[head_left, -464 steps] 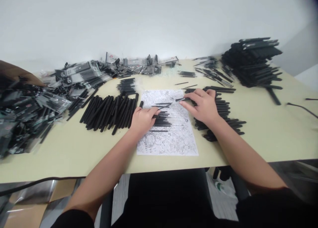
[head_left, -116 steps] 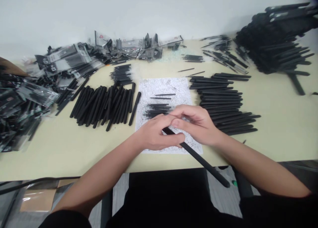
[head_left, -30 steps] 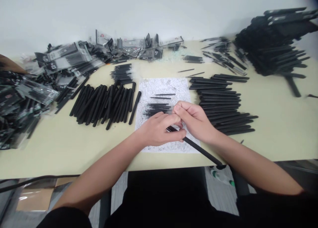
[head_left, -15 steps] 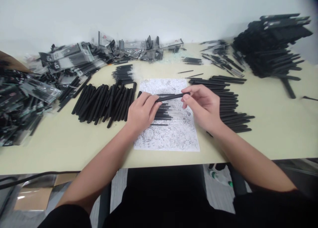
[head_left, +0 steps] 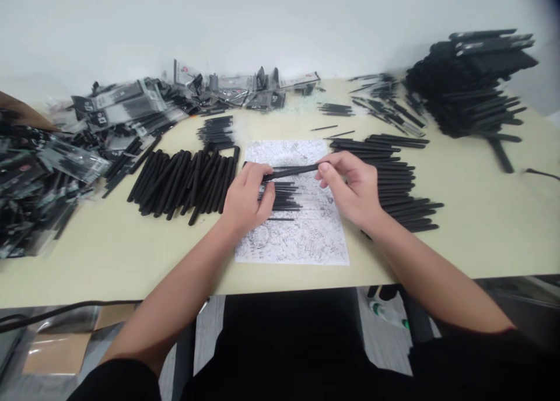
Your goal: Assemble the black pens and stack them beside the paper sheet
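Both my hands hold one black pen (head_left: 291,172) level above a scribbled white sheet (head_left: 297,238). My left hand (head_left: 247,200) pinches its left end, fingers curled. My right hand (head_left: 350,185) pinches its right end between thumb and fingertips. Under the pen, thin black refills (head_left: 282,203) lie in a small bunch on the sheet. A row of thick black pen barrels (head_left: 184,182) lies left of my left hand. A stack of black pens (head_left: 394,176) lies just right of my right hand.
Clear packets of pens (head_left: 65,150) heap up at the left and along the back (head_left: 245,92). A tall pile of black pens (head_left: 472,86) stands at the far right, with loose refills (head_left: 380,104) beside it. The yellowish table (head_left: 481,226) ends at its front edge near my body.
A second ago the pen pointed down toward the table's front edge near my body. My hands have since carried it forward and turned it level over the sheet.
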Motion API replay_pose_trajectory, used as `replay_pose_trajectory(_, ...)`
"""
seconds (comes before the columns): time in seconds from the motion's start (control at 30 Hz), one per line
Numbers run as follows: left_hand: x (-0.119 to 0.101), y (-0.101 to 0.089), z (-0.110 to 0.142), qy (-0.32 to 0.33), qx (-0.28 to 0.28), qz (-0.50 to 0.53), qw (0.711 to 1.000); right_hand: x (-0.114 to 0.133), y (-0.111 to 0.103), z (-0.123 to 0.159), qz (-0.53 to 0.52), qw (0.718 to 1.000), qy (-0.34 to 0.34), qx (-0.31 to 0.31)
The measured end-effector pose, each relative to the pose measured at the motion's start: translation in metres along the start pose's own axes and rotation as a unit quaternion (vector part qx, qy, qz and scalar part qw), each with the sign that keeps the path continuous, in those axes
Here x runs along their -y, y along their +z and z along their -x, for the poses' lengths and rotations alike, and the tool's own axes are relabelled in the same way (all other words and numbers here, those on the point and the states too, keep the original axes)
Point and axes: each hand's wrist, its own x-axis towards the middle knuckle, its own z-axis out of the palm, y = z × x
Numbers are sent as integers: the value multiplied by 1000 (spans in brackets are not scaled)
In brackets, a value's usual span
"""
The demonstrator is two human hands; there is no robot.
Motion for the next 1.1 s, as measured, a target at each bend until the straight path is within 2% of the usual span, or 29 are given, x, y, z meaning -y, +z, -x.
replay_pose_trajectory(0.13,-1,0,0,12,6,-3,1000,1,-1,-1,9,1000,9,-5)
replay_pose_trajectory(0.37,0,1,-1,4,-2,-2,1000,-2,0,2,-35,999,-29,-14)
replay_pose_trajectory(0.57,0,1,1,23,2,11,1000,0,-2,-1,-2,1000,-10,-23)
replay_pose_trajectory(0.73,0,2,0,16,-3,9,1000,3,-2,0,-30,998,-46,-17)
replay_pose_trajectory(0.97,1,2,0,35,-10,15,999,2,0,-1,17,998,-41,-32)
replay_pose_trajectory(1.1,0,2,0,19,-2,10,1000,2,0,-1,5,996,-75,-41)
